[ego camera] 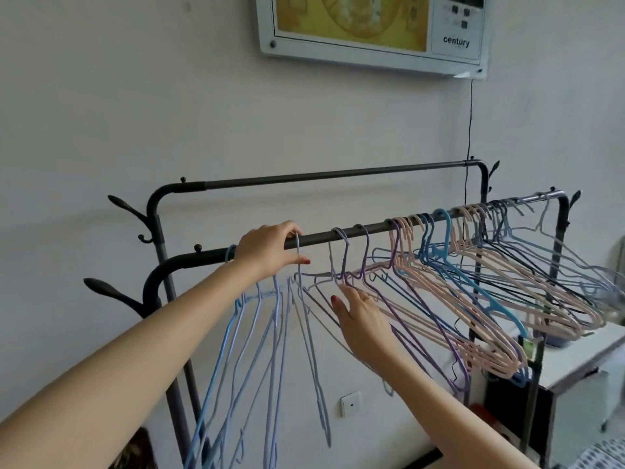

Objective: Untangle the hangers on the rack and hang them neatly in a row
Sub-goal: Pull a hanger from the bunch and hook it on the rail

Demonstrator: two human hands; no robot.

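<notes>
A dark metal rack has a front rail (372,227) carrying many thin hangers. My left hand (267,248) rests on the rail near its left end, fingers pinching the hook of a pale lilac hanger (299,265). Below that hand several light blue hangers (236,350) dangle steeply. My right hand (363,319) is lower, fingers spread against the shoulders of tangled purple and lilac hangers (351,275). Further right hang pink hangers (473,299) and a thicker blue hanger (449,252), crowded and overlapping.
A second, higher rail (338,176) runs behind, bare. Coat hooks (128,206) stick out at the rack's left post. A framed picture (372,25) hangs on the wall above, its black cord (470,130) dropping behind the rack. A white cabinet (581,360) stands at the right.
</notes>
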